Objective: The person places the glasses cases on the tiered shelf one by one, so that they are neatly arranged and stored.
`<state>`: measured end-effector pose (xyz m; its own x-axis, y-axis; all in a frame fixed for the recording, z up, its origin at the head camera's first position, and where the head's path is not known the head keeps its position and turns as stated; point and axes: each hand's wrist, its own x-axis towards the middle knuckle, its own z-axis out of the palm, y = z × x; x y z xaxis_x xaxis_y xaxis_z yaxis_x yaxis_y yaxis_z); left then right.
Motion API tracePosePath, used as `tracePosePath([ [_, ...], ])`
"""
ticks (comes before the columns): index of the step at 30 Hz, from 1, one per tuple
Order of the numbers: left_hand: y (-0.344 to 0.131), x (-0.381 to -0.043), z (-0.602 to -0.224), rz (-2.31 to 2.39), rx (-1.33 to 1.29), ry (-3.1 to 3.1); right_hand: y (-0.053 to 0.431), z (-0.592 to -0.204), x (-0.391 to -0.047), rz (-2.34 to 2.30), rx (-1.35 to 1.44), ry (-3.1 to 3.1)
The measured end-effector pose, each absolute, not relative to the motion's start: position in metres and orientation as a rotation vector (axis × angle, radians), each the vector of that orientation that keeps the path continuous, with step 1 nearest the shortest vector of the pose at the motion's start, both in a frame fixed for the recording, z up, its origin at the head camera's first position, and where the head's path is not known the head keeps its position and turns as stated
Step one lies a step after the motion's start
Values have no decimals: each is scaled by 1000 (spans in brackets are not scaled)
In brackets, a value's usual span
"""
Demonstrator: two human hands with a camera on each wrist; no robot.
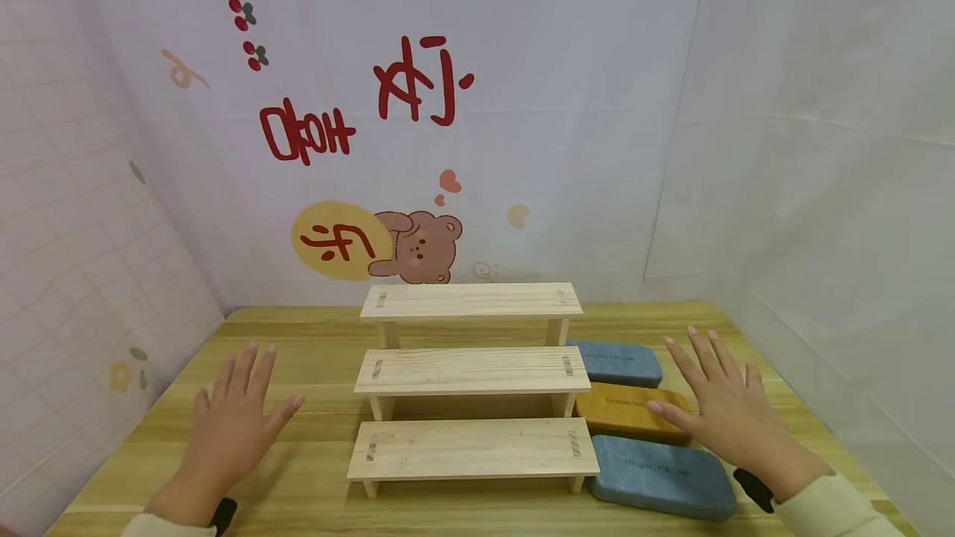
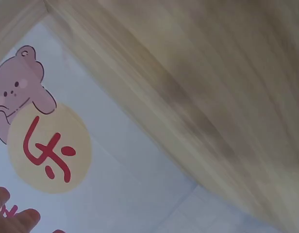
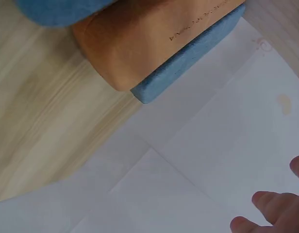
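A pale wooden three-step display rack (image 1: 472,371) stands in the middle of the table in the head view. Along its right side lie three long, rounded cases like glasses cases: a blue one (image 1: 621,363) at the back, a mustard-yellow one (image 1: 627,409) between, and another blue one (image 1: 662,479) in front. My left hand (image 1: 231,425) is left of the rack, fingers spread and holding nothing. My right hand (image 1: 734,413), also spread, is beside the cases, its thumb overlapping the yellow one in this view. Fingertips (image 3: 266,201) show at the corner of the right wrist view.
The wood-grain table (image 1: 298,338) runs back to a white cloth wall (image 1: 567,147) printed with a bear, cherries and red characters. More white cloth hangs on both sides. Wood grain fills much of the left wrist view.
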<state>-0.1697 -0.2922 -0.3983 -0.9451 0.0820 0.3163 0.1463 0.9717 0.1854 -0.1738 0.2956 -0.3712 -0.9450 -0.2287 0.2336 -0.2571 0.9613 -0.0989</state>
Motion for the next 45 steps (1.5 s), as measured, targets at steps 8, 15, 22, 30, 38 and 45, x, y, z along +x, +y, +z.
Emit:
tracePosePath([
  [8,-284,-160,-404,-530,-195,-2811,303,-380,-172,363,378,-2849],
  [15,-271,-155,-409,-769,-221,-2784,316,-390,-171,482,400,-2813],
  [22,-256,-146,-411,-924,-221,-2821,325,-397,-168,793,448,-2798],
  [30,-246,-143,-411,-1146,-135,-2904,333,-406,-164,997,433,-2809],
  [38,-237,-143,-416,-1362,-107,-2890,339,-412,-156,1048,381,-2897],
  [45,-232,-145,-420,-1462,-60,-2871,347,-418,-152,1058,358,-2920],
])
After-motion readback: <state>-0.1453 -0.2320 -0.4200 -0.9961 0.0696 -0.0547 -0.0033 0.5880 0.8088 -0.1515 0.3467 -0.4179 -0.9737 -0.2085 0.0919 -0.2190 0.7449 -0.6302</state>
